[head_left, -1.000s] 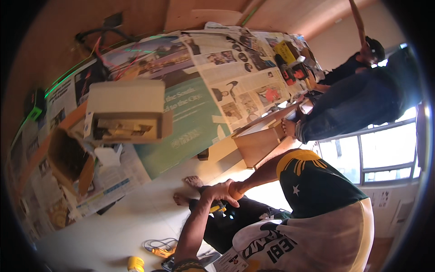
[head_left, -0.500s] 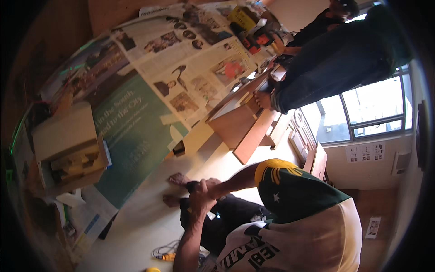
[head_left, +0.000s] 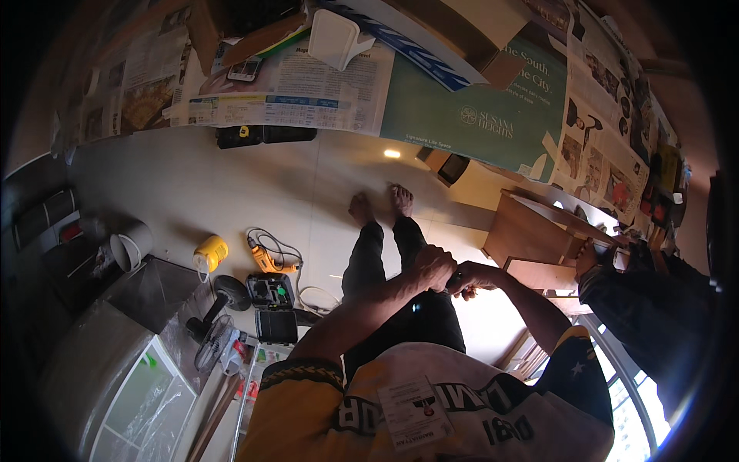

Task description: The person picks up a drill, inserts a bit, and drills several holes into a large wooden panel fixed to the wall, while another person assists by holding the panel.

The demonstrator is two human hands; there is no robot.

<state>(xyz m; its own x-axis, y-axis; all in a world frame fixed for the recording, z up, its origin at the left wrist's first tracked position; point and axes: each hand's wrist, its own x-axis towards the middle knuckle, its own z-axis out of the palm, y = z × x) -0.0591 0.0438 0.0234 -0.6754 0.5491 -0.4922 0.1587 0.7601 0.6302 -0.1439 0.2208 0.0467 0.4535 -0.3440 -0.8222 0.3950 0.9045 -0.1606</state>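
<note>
My left hand (head_left: 433, 269) is closed in a fist in front of my legs, its knuckles upward. Right beside it, my right hand (head_left: 473, 280) has its fingers curled in. The two hands meet, with a small dark patch showing between them; what they hold, if anything, is hidden. Below them are my dark trousers (head_left: 362, 266) and bare feet. A table covered with newspaper (head_left: 323, 85) stretches across the far side, apart from both hands.
On the floor to the left are a corded yellow power tool (head_left: 269, 258), an open black tool case (head_left: 273, 300), a yellow container (head_left: 210, 252) and a fan (head_left: 214, 343). A wooden cabinet (head_left: 523, 235) stands at the right, near another person's leg (head_left: 631, 296). Cardboard boxes (head_left: 439, 31) lie on the table.
My view has swung round, bringing the floor tools and the table's near edge into sight. Both hands stay together in front of me, fingers still closed.
</note>
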